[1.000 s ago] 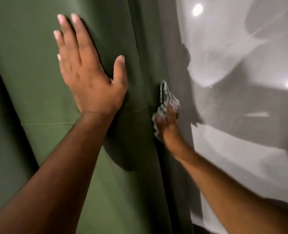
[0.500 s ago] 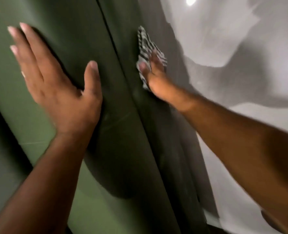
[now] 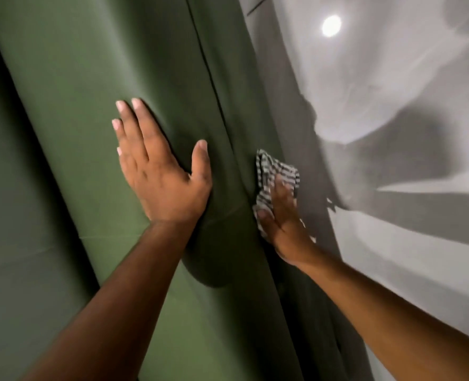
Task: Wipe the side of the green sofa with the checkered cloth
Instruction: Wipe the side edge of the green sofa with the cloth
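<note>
The green sofa [image 3: 96, 111] fills the left and middle of the head view, its rounded arm running diagonally and its darker side panel dropping away to the right. My left hand [image 3: 162, 177] lies flat and open on top of the arm, fingers spread. My right hand [image 3: 282, 218] presses the crumpled checkered cloth [image 3: 274, 171] against the sofa's side panel, just right of the seam. The cloth sticks out above and to the left of my fingers. Part of the cloth is hidden under my palm.
A glossy pale floor [image 3: 406, 257] lies to the right of the sofa, with a bright lamp reflection [image 3: 331, 26] and dark shadows across it. A dark gap runs along the sofa's left edge [image 3: 22, 111].
My right hand has slid the cloth back along the side panel toward me after reaching far up it. My left hand stays flat on the arm, while the camera view has shifted.
</note>
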### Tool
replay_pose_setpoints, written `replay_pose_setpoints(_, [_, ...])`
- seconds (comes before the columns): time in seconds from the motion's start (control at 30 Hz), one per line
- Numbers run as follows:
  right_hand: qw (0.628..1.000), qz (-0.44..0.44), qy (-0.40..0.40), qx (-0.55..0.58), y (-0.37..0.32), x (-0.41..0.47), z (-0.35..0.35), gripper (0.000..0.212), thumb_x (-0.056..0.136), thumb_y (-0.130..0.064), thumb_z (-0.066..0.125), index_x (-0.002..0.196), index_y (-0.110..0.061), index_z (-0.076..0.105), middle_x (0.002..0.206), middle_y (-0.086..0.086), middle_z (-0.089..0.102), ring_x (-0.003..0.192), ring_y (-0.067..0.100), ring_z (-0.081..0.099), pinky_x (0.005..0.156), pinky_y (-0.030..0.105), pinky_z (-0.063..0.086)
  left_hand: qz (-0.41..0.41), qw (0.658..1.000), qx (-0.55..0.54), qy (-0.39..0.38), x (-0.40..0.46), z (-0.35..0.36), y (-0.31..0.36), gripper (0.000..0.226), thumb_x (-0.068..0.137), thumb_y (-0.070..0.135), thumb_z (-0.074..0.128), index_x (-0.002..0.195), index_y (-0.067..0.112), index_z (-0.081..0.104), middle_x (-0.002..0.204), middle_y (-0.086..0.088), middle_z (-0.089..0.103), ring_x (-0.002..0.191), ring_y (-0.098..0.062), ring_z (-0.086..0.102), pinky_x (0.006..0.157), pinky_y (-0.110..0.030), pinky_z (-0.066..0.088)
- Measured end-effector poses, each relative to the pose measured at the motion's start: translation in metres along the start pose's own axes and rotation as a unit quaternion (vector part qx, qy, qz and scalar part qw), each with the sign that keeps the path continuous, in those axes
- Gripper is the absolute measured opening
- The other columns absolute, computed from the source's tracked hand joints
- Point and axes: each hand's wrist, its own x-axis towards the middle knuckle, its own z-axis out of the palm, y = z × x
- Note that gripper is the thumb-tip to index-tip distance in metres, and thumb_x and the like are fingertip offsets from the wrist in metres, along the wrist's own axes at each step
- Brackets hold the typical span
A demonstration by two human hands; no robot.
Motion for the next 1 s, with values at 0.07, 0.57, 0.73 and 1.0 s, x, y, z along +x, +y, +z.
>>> replay_pose_setpoints(0.07, [1.0, 0.012, -0.021, 0.008, 0.006, -0.002, -0.004, 0.058, 0.093, -0.062, 0.028, 0.129, -0.072, -0.017, 0.157, -0.008, -0.005, 0.147, 0.014, -0.012, 0.123, 0.048, 0.003, 0.0, 1.0, 0.0, -0.003, 0.0, 0.002, -0.001, 0.088, 0.091, 0.046, 0.057, 0.157, 0.007, 0.014, 0.166, -0.016, 0.01, 0.154, -0.034, 0.007, 0.122, -0.05, 0.012])
replay_pose_setpoints(0.57, [0.998, 0.026, 0.033, 0.037, -0.042, 0.188, -0.017, 0.087, 0.088, -0.071, 0.028, 0.154, -0.019, 0.007, 0.165, 0.008, 0.008, 0.152, 0.028, 0.004, 0.12, 0.058, 0.009, -0.006, 1.0, 0.013, -0.004, -0.001, 0.011, -0.006, 0.091, 0.087, 0.05, 0.058, 0.156, 0.007, 0.018, 0.165, -0.013, 0.016, 0.154, -0.029, 0.01, 0.122, -0.048, 0.01])
replay_pose_setpoints(0.73, [0.999, 0.02, 0.031, 0.022, -0.01, 0.084, -0.005, 0.075, 0.094, -0.067, 0.029, 0.154, -0.028, 0.007, 0.164, 0.008, 0.009, 0.152, 0.024, 0.006, 0.121, 0.055, 0.012, -0.01, 1.0, 0.019, -0.01, 0.001, 0.009, -0.006, 0.091, 0.088, 0.05, 0.058, 0.156, 0.007, 0.017, 0.165, -0.014, 0.014, 0.154, -0.03, 0.009, 0.122, -0.049, 0.009])
replay_pose_setpoints(1.0, [0.99, 0.107, 0.014, 0.095, 0.02, 0.039, 0.006, 0.073, 0.084, -0.08, 0.034, 0.145, -0.057, 0.002, 0.159, 0.011, 0.027, 0.146, 0.039, 0.026, 0.115, 0.068, 0.021, -0.01, 0.999, 0.037, -0.036, 0.001, 0.01, -0.007, 0.094, 0.087, 0.055, 0.056, 0.157, 0.008, 0.016, 0.166, -0.012, 0.012, 0.154, -0.028, 0.005, 0.123, -0.046, 0.004])
